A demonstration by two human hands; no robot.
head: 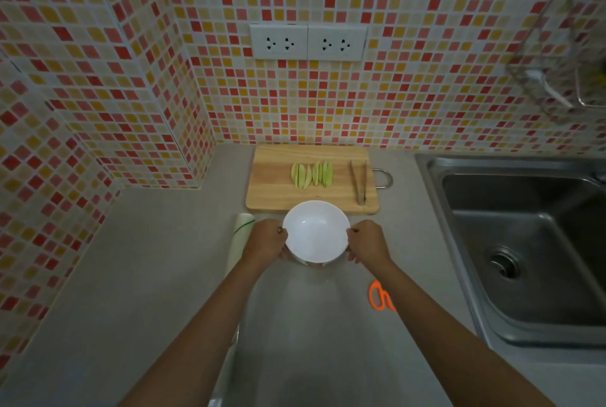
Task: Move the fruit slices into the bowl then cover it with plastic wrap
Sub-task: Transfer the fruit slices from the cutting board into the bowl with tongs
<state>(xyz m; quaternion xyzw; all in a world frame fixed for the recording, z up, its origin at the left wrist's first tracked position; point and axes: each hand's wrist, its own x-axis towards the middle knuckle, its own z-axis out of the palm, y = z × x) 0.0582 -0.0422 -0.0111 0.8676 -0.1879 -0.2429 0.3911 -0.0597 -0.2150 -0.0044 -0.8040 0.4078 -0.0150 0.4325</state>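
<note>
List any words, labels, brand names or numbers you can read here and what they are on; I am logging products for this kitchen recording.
No text can be read in this view.
Roll of plastic wrap: a green curved line shows on it, but no letters can be made out.
White double wall sockets: only pin holes, no markings visible.
Round white bowl, pale wooden cutting board, orange-handled scissors: no print visible.

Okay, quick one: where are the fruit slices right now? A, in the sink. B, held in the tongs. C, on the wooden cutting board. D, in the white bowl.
C: the green fruit slices lie in a row on the wooden cutting board, while the white bowl held between both hands is empty.
</note>
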